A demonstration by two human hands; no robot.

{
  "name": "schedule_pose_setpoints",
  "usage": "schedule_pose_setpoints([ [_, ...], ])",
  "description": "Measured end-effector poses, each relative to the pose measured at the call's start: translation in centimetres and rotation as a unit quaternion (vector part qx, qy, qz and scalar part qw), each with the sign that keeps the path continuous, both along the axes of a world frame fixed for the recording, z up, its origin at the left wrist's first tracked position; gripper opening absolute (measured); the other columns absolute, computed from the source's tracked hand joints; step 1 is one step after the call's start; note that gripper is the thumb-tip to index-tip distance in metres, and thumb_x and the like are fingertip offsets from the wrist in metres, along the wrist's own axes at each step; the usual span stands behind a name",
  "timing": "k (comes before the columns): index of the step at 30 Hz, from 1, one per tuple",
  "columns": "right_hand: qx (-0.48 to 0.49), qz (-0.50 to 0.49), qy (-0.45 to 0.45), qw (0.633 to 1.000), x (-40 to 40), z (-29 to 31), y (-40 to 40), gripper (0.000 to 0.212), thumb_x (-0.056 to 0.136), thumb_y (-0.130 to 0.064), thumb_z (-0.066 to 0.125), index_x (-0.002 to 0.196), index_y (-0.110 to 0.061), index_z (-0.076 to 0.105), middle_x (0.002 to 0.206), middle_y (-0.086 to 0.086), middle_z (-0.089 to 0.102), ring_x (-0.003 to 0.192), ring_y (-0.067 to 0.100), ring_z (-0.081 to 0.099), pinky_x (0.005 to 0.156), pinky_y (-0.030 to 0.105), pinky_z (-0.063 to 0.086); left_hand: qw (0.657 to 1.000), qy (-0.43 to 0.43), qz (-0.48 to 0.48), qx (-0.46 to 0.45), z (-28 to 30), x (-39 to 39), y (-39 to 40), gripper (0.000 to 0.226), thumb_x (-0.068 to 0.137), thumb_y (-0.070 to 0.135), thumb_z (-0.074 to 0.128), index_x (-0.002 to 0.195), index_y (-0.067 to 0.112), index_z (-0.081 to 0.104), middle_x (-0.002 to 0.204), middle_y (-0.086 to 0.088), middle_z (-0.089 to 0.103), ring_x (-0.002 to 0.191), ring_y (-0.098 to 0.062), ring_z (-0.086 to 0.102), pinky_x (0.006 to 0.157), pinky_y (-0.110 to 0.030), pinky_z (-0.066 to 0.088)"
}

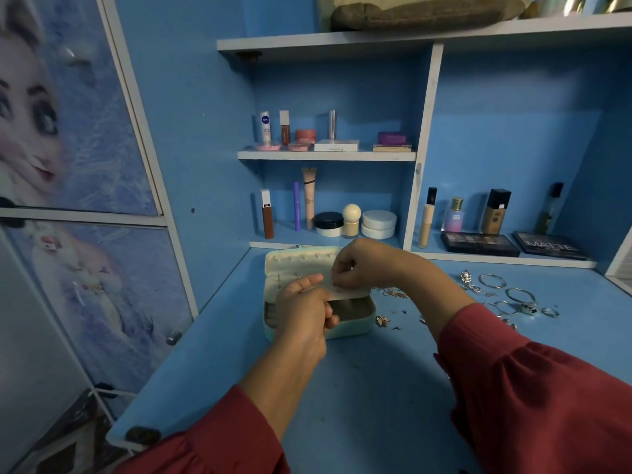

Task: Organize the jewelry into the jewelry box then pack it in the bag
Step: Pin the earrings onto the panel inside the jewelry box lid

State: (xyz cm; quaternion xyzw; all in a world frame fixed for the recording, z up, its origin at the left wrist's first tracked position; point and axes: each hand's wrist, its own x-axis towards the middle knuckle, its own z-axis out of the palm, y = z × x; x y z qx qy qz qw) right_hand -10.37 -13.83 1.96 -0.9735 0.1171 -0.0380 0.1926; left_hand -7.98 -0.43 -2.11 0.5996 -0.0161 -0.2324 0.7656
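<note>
A pale mint jewelry box [352,328] lies open on the blue desk [359,388], its lid [301,260] tipped back. Over the box my left hand [302,309] holds the lower edge of a pale insert flap [352,294]. My right hand [355,265] pinches something small at the flap's top edge; what it is stays too small to tell. Loose jewelry lies to the right: silver bangles [492,280], rings [550,313], a chain [466,280] and small gold pieces [383,321]. No bag is in view.
Shelves behind the desk hold cosmetics: tubes and jars [328,224], bottles [496,212] and two dark palettes [478,243]. A cupboard with a printed door [68,165] stands at the left. The desk's left edge [178,336] drops off beside it.
</note>
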Motion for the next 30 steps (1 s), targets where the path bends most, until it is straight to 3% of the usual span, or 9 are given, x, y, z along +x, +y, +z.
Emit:
schedule_pose_setpoints([
  [6,-0.030,0.008,0.017,0.999,0.3,0.5,0.4,0.008,0.088,-0.018,0.062,0.088,-0.019,0.069,0.089,-0.002,0.067,0.077,0.013,0.057,0.061,0.020,0.043,1.000,-0.001,0.007,-0.002,0.1,-0.3,0.0,0.034,0.086,-0.013,0.045,0.090,0.018,0.058,0.052,-0.002,0.044,0.032,-0.005,0.034,0.034,-0.018,0.032],
  [13,-0.019,-0.007,0.005,1.000,0.1,0.2,0.3,0.017,0.088,-0.021,0.062,0.099,-0.015,0.073,0.099,-0.001,0.069,0.089,0.016,0.062,0.073,0.024,0.048,1.000,-0.007,0.010,0.002,0.1,-0.4,-0.1,0.034,0.085,-0.014,0.045,0.090,0.016,0.058,0.056,-0.004,0.045,0.032,-0.005,0.034,0.033,-0.017,0.032],
  [19,-0.021,-0.010,-0.043,0.999,-0.7,-0.4,0.0,0.015,0.087,-0.025,0.065,0.098,-0.022,0.074,0.097,-0.009,0.069,0.089,0.010,0.059,0.079,0.025,0.051,1.000,-0.011,0.000,-0.002,0.0,-0.1,0.1,0.030,0.088,-0.011,0.047,0.090,0.016,0.058,0.053,-0.002,0.043,0.038,-0.006,0.036,0.034,-0.018,0.034],
  [23,0.145,-0.060,-0.140,0.977,-1.5,-1.9,-1.2,0.022,0.096,-0.012,0.050,0.104,-0.022,0.068,0.092,-0.007,0.068,0.088,0.010,0.060,0.068,0.013,0.045,0.999,-0.016,-0.013,-0.030,0.3,0.1,0.2,0.020,0.092,-0.002,0.051,0.096,0.016,0.059,0.054,-0.001,0.045,0.037,-0.006,0.037,0.035,-0.019,0.036],
  [27,0.226,-0.129,-0.203,0.944,-1.9,-3.6,-2.1,0.043,0.091,0.008,0.034,0.109,-0.021,0.059,0.102,0.000,0.064,0.090,0.020,0.059,0.073,0.027,0.049,0.996,-0.047,-0.034,-0.061,1.0,0.6,0.3,0.012,0.096,0.017,0.053,0.107,0.022,0.056,0.094,-0.019,0.064,0.036,-0.010,0.045,0.037,-0.022,0.041],
  [30,0.271,-0.141,-0.239,0.922,-1.8,-4.2,-2.1,0.034,0.092,0.005,0.043,0.106,-0.018,0.064,0.094,0.005,0.067,0.083,0.020,0.059,0.075,0.036,0.051,0.992,-0.078,-0.071,-0.069,1.9,1.3,0.3,0.013,0.098,0.034,0.050,0.111,0.034,0.050,0.103,-0.021,0.065,0.040,-0.016,0.054,0.039,-0.025,0.046],
])
